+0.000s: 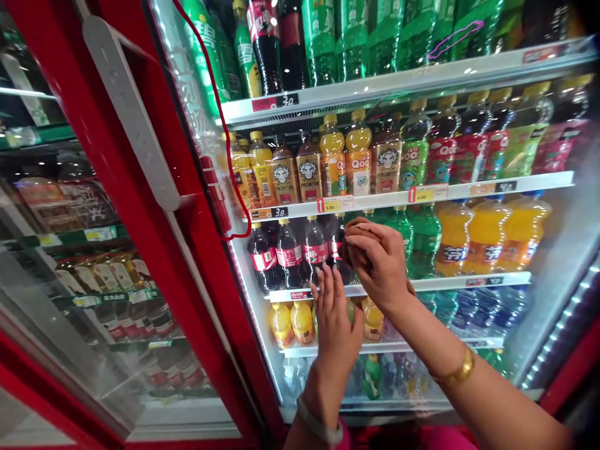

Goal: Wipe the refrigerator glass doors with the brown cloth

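Observation:
My right hand (379, 259) is raised in front of the third shelf, its fingers curled together. Whatever may be inside them is hidden by the knuckles. Dark cola bottles (316, 250) with red labels stand just left of it, and green bottles (424, 240) stand behind and to its right. Lower and to the left, my left hand (335, 312) is open with its fingers stretched upward. Its fingertips overlap the front edge of the shelf (290, 295) and the lower part of the cola bottles; whether they touch is not clear.
The red-framed cooler has a door with a grey handle (131, 112) on the left. Upper shelves hold green soda bottles (354, 40) and juice bottles (332, 156). Orange soda bottles (485, 234) stand at right. Small yellow bottles (301, 322) sit on the shelf below.

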`<move>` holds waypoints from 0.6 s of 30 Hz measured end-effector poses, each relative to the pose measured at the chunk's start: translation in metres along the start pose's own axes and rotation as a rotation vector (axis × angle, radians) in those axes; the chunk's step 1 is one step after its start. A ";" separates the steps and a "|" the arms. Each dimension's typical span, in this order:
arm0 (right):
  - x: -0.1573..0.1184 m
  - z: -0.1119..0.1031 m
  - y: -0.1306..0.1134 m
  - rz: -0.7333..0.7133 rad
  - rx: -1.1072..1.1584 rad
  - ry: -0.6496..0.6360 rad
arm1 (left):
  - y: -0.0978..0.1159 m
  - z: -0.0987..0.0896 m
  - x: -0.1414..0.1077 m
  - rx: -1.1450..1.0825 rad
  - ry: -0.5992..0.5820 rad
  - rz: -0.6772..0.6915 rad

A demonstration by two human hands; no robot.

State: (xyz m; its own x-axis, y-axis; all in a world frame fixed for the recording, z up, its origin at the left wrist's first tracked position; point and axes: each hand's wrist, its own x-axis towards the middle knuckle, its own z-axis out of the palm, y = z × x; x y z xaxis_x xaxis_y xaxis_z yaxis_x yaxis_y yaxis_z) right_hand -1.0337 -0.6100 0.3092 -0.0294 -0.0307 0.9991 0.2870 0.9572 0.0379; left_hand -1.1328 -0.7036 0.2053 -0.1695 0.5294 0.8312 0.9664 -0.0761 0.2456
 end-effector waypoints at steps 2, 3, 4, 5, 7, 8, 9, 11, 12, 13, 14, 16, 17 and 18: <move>-0.011 0.004 0.001 -0.084 -0.081 -0.068 | -0.011 -0.008 0.013 0.013 0.065 0.055; -0.024 0.004 0.003 -0.136 -0.127 -0.127 | -0.018 -0.012 0.018 0.023 0.085 0.089; -0.039 0.003 0.007 -0.193 -0.168 -0.192 | -0.025 -0.015 0.021 0.036 0.086 0.122; -0.055 0.000 0.012 -0.254 -0.198 -0.253 | -0.032 -0.017 0.022 0.050 0.070 0.150; -0.078 -0.009 0.027 -0.352 -0.228 -0.334 | -0.043 -0.021 0.022 0.079 0.019 0.185; -0.082 -0.014 0.034 -0.388 -0.225 -0.362 | -0.046 -0.022 0.022 0.092 -0.006 0.194; -0.080 -0.018 0.041 -0.416 -0.211 -0.388 | -0.047 -0.023 0.022 0.105 -0.022 0.200; -0.058 -0.020 0.050 -0.454 -0.168 -0.451 | -0.046 -0.024 0.028 0.122 -0.023 0.211; -0.040 -0.017 0.052 -0.471 -0.147 -0.459 | -0.044 -0.024 0.032 0.123 -0.007 0.211; -0.021 -0.012 0.052 -0.495 -0.138 -0.461 | -0.041 -0.023 0.039 0.118 0.017 0.204; -0.003 -0.004 0.050 -0.468 -0.131 -0.430 | -0.039 -0.022 0.046 0.106 0.047 0.189; 0.023 0.012 0.045 -0.363 -0.135 -0.341 | -0.035 -0.018 0.058 0.068 0.102 0.150; 0.027 0.019 0.044 -0.330 -0.142 -0.302 | -0.033 -0.015 0.062 0.049 0.122 0.136; 0.025 0.023 0.043 -0.319 -0.161 -0.302 | -0.033 -0.012 0.064 0.033 0.132 0.130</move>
State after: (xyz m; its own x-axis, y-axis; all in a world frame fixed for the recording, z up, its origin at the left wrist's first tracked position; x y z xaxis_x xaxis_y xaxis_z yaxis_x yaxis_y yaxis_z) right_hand -1.0443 -0.5630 0.3355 -0.4112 -0.2078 0.8875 0.3624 0.8561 0.3684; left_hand -1.1775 -0.6772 0.2560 -0.0646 0.4018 0.9135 0.9872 -0.1078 0.1172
